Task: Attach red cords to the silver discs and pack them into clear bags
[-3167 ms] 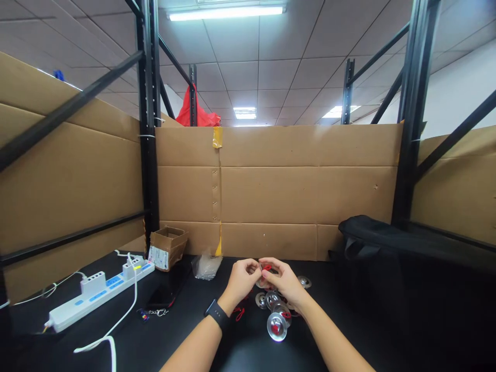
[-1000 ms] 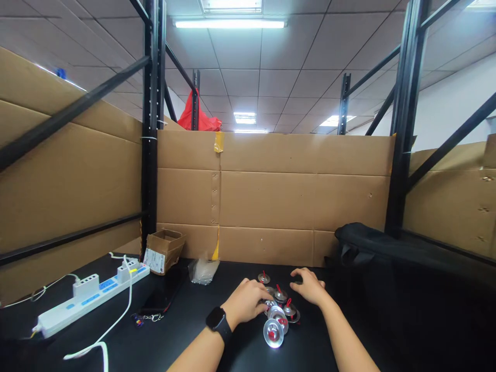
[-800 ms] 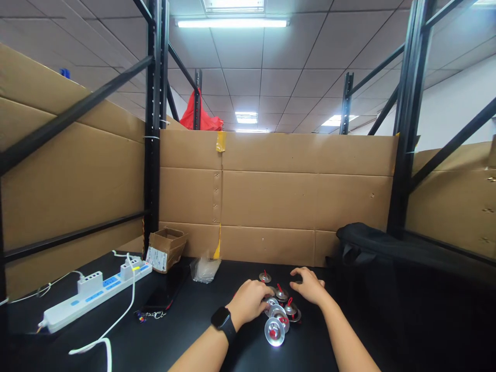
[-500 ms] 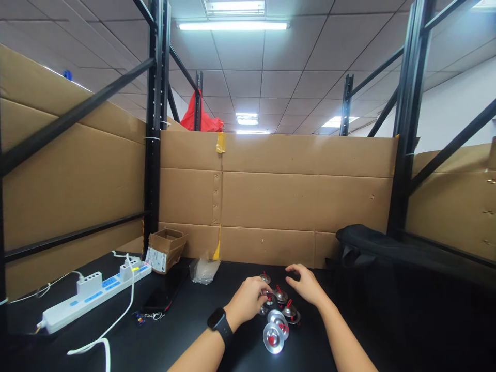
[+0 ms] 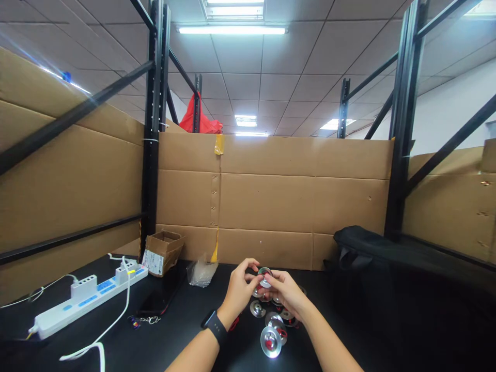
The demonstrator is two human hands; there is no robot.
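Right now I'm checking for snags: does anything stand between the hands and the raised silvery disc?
Nothing visible does: the left hand and right hand hold the silvery disc between them; other discs lie below.

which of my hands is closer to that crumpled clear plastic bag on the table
Left. Your left hand is just right of the plastic bag, not touching it; your right hand is farther right, across the small metal disc at your fingers.
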